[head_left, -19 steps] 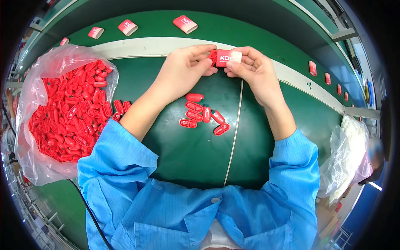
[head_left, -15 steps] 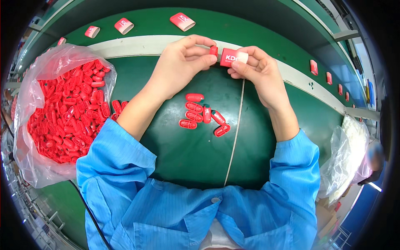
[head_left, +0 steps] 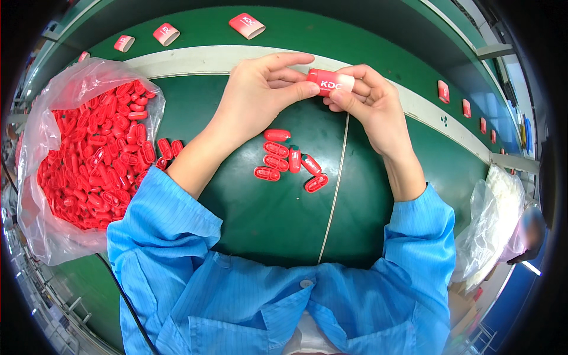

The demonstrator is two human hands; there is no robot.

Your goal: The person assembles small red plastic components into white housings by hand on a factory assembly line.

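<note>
Seen from above: green tabletop (head_left: 278,219), crossed by a pale strip (head_left: 201,59) along its far side and by a thin light line running from the hands toward the body. At left, clear plastic bag (head_left: 59,118) lying open, heaped with small red oval caps (head_left: 89,160); a few spilled onto the green just beside the bag's mouth. At right edge, second clear bag (head_left: 491,219), holding whitish contents too blurred to identify. Blue sleeves (head_left: 177,219) entering from the lower edge, forearms bare. Both hands raised over the pale strip, meeting at one small case (head_left: 328,83), red with a white end. Left hand (head_left: 260,94) pinching the red end between thumb and fingers, index finger stretched over the top. Right hand (head_left: 370,103) curled round the white end, fingertips pressed to it. Case held level, clear of the tabletop, just above the loose pile below. On the green beneath the hands, six loose red caps (head_left: 287,160) in a small cluster, some touching, well apart from the bag. Beyond the strip, three pink-and-white cases (head_left: 245,25) lying separately on the far green band; more small red pieces (head_left: 444,92) strung along the right-hand curve.
</note>
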